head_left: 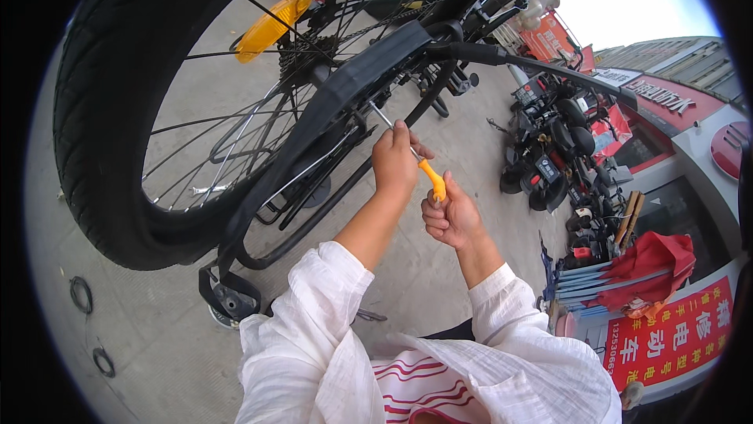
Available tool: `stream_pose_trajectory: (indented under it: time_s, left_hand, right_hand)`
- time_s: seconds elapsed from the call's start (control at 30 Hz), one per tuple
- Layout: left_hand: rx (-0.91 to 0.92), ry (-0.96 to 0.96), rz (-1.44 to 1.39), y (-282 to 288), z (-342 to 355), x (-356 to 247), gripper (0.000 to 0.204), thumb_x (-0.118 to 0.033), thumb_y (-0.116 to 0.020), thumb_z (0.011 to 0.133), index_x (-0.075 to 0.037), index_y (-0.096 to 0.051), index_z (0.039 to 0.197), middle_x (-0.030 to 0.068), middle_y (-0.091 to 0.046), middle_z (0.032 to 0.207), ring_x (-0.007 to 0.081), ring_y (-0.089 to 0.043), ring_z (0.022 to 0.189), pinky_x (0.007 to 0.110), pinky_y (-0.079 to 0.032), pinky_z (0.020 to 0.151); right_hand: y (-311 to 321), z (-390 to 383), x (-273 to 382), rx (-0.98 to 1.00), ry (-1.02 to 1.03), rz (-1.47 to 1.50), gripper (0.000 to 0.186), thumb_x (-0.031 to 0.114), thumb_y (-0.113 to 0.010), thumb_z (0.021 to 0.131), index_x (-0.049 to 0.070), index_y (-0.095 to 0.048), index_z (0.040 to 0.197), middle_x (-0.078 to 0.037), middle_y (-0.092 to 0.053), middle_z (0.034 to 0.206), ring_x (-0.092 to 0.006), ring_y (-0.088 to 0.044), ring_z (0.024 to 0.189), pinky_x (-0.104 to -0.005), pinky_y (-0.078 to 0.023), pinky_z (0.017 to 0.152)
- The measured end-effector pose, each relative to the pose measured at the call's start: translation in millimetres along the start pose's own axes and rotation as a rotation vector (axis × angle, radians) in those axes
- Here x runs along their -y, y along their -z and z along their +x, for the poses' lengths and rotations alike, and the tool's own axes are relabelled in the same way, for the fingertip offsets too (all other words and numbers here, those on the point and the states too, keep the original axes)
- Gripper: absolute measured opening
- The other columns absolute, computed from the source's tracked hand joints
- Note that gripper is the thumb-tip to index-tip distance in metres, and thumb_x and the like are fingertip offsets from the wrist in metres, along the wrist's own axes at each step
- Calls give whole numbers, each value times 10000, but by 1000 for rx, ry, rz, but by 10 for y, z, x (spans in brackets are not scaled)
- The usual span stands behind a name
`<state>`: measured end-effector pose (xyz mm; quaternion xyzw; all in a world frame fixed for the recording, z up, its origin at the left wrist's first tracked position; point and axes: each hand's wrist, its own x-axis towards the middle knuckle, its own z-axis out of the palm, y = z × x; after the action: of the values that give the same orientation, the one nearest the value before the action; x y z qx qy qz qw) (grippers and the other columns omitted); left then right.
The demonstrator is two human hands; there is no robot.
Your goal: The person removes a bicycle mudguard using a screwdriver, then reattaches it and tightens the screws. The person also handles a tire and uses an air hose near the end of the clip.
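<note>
A screwdriver [431, 176] with a yellow handle and a long metal shaft slants across the middle of the view. My right hand [456, 216] is closed round the end of its handle. Higher up, my left hand [395, 161] grips around the shaft, its fingers partly hidden behind it. The shaft's tip meets a black bar [345, 71] of the bicycle; the spot it touches is too small to make out. Beside the bar stands the bicycle's wheel, with a thick black tyre [98, 134], spokes and an orange reflector [271, 28].
Black cables [81, 295] lie on the paved ground at left. Several parked scooters [553, 141] stand to the right, near folded red umbrellas [647, 271] and a red sign board [667, 338]. A small wrench-like metal piece [210, 189] shows beyond the spokes.
</note>
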<state>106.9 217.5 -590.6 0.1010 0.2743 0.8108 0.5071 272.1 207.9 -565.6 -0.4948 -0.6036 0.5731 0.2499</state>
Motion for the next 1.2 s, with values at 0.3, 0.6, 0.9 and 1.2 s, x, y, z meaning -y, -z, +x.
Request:
stream_pose_trajectory:
  time_s: [0.3,0.6,0.9,1.2]
  left_hand:
    - [-29,1,-40,-35,-26,-67,406,-333,-380,1049,-10,-516,844,86,-573,724,203,-652,595,322,-479,558]
    - [28,55,55,-18,-25,-140,397,-351,-376,1050,-33,-511,852,126,-649,667,127,-555,509,254,-413,488]
    - [24,77,33,-4,-25,-151,420,-358,-378,1052,-29,-520,832,117,-649,686,119,-500,468,244,-393,461]
    - [-75,-42,312,63,53,-12,444,-336,-401,1040,11,-620,869,111,-647,870,224,-575,824,367,-437,815]
  right_hand:
    - [-247,-151,144,-299,660,-851,368,342,-538,999,-12,-640,997,-77,-613,810,-161,-567,680,-271,-457,556]
    - [-60,30,324,-110,52,-107,505,448,-404,1031,-3,-625,978,-87,-636,843,-169,-605,698,-296,-488,600]
    - [-198,154,511,-264,1265,-1545,535,52,-715,697,37,-541,1203,-88,-623,1042,-254,-592,977,-397,-435,913]
    - [-118,500,433,-98,1268,-1302,271,125,-773,739,90,-593,939,-60,-565,644,-274,-523,571,-373,-436,597]
